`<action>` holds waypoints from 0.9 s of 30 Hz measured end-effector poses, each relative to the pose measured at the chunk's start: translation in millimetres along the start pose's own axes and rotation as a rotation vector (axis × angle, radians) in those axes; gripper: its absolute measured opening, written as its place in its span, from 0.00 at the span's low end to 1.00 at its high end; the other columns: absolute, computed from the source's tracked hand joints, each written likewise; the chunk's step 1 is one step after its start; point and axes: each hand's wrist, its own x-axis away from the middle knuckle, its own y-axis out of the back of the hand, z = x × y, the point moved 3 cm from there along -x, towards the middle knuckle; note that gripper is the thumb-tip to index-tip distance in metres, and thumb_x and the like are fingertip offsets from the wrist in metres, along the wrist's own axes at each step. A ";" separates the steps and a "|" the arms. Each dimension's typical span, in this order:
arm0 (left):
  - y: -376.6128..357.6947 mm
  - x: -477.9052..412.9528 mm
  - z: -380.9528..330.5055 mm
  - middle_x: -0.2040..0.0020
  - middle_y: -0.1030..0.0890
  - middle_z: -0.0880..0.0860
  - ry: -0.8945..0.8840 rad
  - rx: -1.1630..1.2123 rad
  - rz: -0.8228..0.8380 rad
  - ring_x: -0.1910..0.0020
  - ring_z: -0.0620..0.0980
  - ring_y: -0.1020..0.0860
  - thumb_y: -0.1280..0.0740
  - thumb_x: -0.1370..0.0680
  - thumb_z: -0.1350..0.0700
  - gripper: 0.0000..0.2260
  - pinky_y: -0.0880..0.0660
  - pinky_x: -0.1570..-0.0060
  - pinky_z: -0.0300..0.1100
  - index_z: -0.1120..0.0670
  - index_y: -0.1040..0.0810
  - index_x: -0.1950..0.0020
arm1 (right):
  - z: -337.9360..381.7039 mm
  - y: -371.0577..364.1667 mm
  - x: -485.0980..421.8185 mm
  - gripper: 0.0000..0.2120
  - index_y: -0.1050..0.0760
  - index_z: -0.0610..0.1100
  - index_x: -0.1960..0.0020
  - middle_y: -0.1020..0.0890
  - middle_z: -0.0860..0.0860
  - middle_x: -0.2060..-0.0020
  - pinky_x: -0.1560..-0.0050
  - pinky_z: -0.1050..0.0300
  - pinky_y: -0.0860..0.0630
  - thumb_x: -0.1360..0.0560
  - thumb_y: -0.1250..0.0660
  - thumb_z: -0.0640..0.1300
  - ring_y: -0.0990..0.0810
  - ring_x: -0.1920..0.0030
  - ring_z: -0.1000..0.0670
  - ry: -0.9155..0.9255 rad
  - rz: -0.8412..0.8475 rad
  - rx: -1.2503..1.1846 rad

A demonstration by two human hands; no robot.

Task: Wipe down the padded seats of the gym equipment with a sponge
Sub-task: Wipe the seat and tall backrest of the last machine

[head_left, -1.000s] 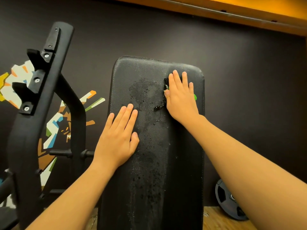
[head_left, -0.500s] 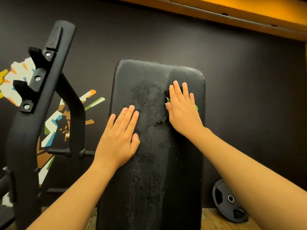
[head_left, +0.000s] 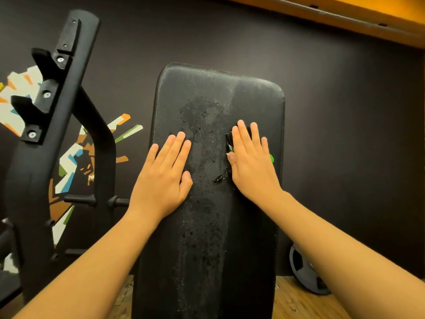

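Observation:
A black padded bench pad [head_left: 257,104] stands upright in front of me, with a wet, speckled streak down its middle. My right hand [head_left: 250,162] lies flat with straight fingers on the pad's right half and presses a green sponge [head_left: 271,158] against it. Only the sponge's green edges show beside the palm and thumb. A dark line of wet foam trails off the thumb side. My left hand [head_left: 163,178] rests flat on the pad's left half, fingers straight, holding nothing.
A black metal rack upright [head_left: 48,125] with bar catches stands at the left. Behind is a dark wall with a coloured mural [head_left: 76,155]. A weight plate [head_left: 305,270] leans at the lower right on the wooden floor [head_left: 299,302].
My right hand has slid the sponge down the pad's right side, from near the top to about mid-height. The left hand has stayed in place.

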 end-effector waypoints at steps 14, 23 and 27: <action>0.5 -0.3 0.3 0.19 0.41 0.57 0.000 -0.009 -0.002 0.20 0.56 0.42 0.44 0.19 0.51 0.28 0.44 0.23 0.57 0.59 0.39 0.20 | 5.0 -4.6 7.2 0.28 0.48 0.39 0.18 0.47 0.43 0.18 0.23 0.34 0.45 0.16 0.48 0.47 0.53 0.18 0.37 -0.028 -0.054 0.021; 1.0 0.9 0.2 0.19 0.41 0.57 0.004 0.005 -0.008 0.20 0.56 0.42 0.45 0.19 0.50 0.28 0.45 0.22 0.56 0.59 0.39 0.20 | -4.0 2.9 -4.3 0.29 0.47 0.38 0.18 0.47 0.42 0.18 0.23 0.34 0.44 0.16 0.51 0.49 0.52 0.19 0.37 0.079 0.002 0.046; 1.3 0.2 -0.2 0.19 0.41 0.57 -0.001 0.010 -0.008 0.20 0.56 0.42 0.46 0.19 0.51 0.28 0.45 0.22 0.57 0.59 0.39 0.20 | -0.7 2.3 -19.3 0.28 0.47 0.38 0.18 0.46 0.42 0.18 0.23 0.33 0.45 0.15 0.46 0.47 0.52 0.19 0.36 -0.021 -0.062 0.033</action>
